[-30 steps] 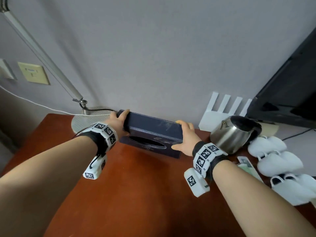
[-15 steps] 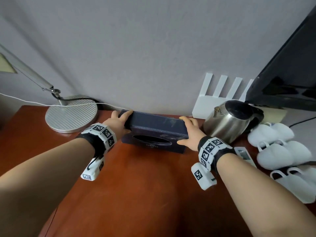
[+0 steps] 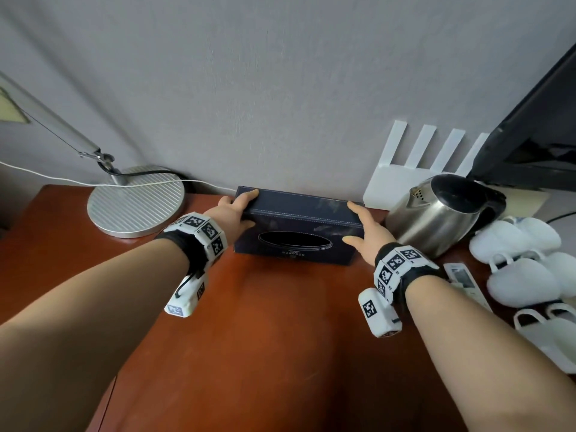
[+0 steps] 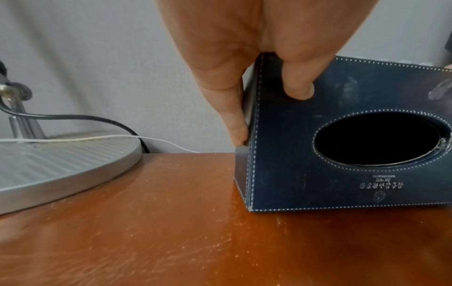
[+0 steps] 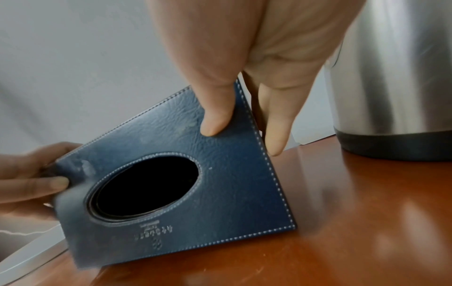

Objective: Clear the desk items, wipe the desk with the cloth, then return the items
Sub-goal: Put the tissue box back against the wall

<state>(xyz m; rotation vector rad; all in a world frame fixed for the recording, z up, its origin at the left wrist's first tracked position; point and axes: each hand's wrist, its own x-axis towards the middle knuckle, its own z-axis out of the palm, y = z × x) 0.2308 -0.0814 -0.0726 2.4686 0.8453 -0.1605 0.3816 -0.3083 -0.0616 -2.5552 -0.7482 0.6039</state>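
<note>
Left hand (image 3: 238, 210) and right hand (image 3: 367, 235) gripping ends of stitched navy leather tissue box (image 3: 299, 232), glossy wooden desk (image 3: 265, 338)

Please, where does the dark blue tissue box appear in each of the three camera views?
Head: the tissue box sits centre, against the wall, between both hands.
Left wrist: it fills the right side, gripped at its left end.
Right wrist: it lies tilted at lower centre-left.
Shared landmark: the oval opening on its face.
</note>
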